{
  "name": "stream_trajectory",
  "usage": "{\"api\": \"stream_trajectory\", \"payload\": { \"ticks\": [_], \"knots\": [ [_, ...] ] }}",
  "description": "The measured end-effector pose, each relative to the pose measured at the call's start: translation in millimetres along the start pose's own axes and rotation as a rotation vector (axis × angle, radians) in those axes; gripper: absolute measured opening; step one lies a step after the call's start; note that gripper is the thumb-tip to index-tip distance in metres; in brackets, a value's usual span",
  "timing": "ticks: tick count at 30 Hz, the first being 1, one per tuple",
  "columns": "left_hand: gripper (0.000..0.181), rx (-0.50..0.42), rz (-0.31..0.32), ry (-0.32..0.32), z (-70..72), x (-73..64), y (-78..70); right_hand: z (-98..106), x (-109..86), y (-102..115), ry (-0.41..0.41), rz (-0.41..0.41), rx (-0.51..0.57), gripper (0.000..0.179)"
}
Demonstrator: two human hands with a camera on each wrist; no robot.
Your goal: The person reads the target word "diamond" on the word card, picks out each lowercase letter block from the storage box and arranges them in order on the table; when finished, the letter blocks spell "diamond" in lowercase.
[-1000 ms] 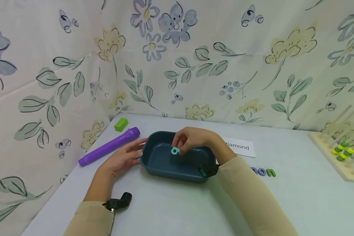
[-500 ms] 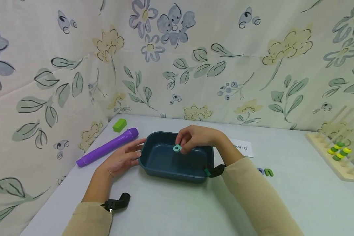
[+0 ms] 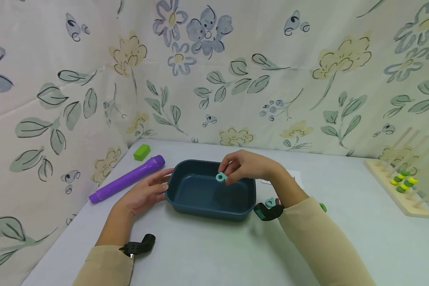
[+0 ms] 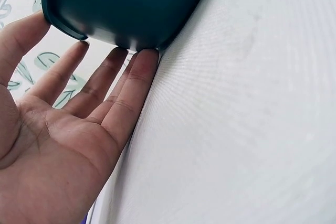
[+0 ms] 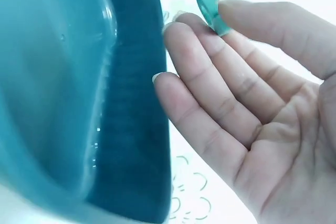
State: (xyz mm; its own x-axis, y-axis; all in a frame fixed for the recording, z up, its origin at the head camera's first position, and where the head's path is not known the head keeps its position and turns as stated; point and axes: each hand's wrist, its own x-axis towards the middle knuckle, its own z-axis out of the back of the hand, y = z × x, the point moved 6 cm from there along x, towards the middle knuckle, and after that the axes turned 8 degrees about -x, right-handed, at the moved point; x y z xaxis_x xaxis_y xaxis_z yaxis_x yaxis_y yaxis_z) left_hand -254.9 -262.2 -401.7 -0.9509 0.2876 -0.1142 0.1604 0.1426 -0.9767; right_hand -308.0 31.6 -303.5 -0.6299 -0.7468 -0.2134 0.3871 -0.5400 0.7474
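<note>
A dark teal-blue tray (image 3: 203, 212) stands on the table. At its left end, my left hand (image 3: 143, 194) touches the outer wall; the left wrist view shows its extended fingers (image 4: 134, 85) with their tips against the tray. My right hand (image 3: 248, 165) is over the tray's right part. Between thumb and fingers it pinches a small teal letter (image 3: 221, 177) with a round loop, held clear of the tray floor. In the right wrist view the letter (image 5: 212, 13) shows edge-on, so which letter it is I cannot tell.
Left of the tray lie a purple tube (image 3: 128, 178) and a green block (image 3: 142, 152). Another teal letter (image 3: 270, 202) and a green letter (image 3: 323, 207) show around my right sleeve. Behind that arm is a white card (image 3: 296, 178). A wooden peg board (image 3: 397, 186) with beads stands far right.
My right hand has moved slightly up and right with the teal letter, and its wrist has left the tray's right edge. The view has turned a little right. My left hand stays at the tray.
</note>
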Motion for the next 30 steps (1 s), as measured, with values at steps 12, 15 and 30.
{"api": "stream_trajectory", "payload": {
  "ticks": [12, 15, 30],
  "knots": [
    [0.066, 0.005, -0.02, 0.028, 3.1, 0.3, 3.4, 3.1, -19.2, -25.4, -0.07, -0.052, 0.292, 0.04],
    [0.065, 0.005, -0.022, 0.024, 2.5, 0.2, 2.8, 5.5, -25.3, -30.0, -0.09, -0.072, 0.331, 0.041],
    [0.067, 0.005, -0.01, 0.02, 0.6, -0.4, 1.5, 15.8, -58.2, -44.1, -0.194, -0.047, 0.308, 0.039]
  ]
}}
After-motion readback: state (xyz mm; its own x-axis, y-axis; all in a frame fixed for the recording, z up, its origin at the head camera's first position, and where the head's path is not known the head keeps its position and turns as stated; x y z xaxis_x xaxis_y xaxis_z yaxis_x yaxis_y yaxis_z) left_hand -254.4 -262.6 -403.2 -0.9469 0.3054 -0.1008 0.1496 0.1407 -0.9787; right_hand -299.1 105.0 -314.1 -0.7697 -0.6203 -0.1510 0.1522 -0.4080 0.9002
